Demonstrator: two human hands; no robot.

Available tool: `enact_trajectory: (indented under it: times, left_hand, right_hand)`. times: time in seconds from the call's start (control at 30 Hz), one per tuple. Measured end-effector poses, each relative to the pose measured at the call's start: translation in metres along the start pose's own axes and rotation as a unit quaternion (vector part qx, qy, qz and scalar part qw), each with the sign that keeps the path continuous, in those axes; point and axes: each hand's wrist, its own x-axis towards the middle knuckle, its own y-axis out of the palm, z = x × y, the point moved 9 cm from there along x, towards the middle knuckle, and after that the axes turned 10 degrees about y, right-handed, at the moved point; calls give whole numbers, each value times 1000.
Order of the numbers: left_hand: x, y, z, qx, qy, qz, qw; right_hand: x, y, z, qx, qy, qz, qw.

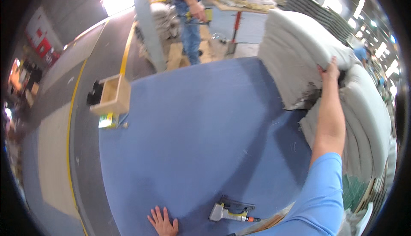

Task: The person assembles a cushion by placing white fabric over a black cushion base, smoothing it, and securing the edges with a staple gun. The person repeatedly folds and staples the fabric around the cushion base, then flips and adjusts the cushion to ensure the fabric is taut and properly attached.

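My right arm [329, 120] reaches across to a pair of grey upholstered pieces. With its fingers closed on the upper edge of one padded grey piece [295, 52], my right hand [329, 70] grips it near where the two meet. A second grey padded piece [364, 120] stands close beside it, nearer to me. Ragged fabric and a dark gap show at their lower edges. My left hand [163, 224] lies flat on the blue-covered table [184, 129], fingers spread, holding nothing. To its right lies a pneumatic staple gun [229, 211] with an orange hose fitting.
A small open wooden box [116, 94] sits at the table's left edge, a yellow-and-white packet [108, 121] beside it. Beyond the far edge rise a grey post [147, 26] and a person in jeans [188, 30] holding a tool. Dark stacked panels [319, 15] stand behind.
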Motion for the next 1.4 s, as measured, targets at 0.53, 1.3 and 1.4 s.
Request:
enact_trajectory:
  times: [0.53,1.3,1.4]
  left_hand:
    - [-17,35,8,20,6,-31,999]
    - [-69,-12,-57,-324,50,103,939]
    - [-83,-47,-59,-304,63,84,947]
  right_hand:
    - [-315,-273,-173,-413,-53,378,827]
    - [-630,-1239,-220,176,274,-405,855]
    - [-627,-1191,-307,259,312,-418,813]
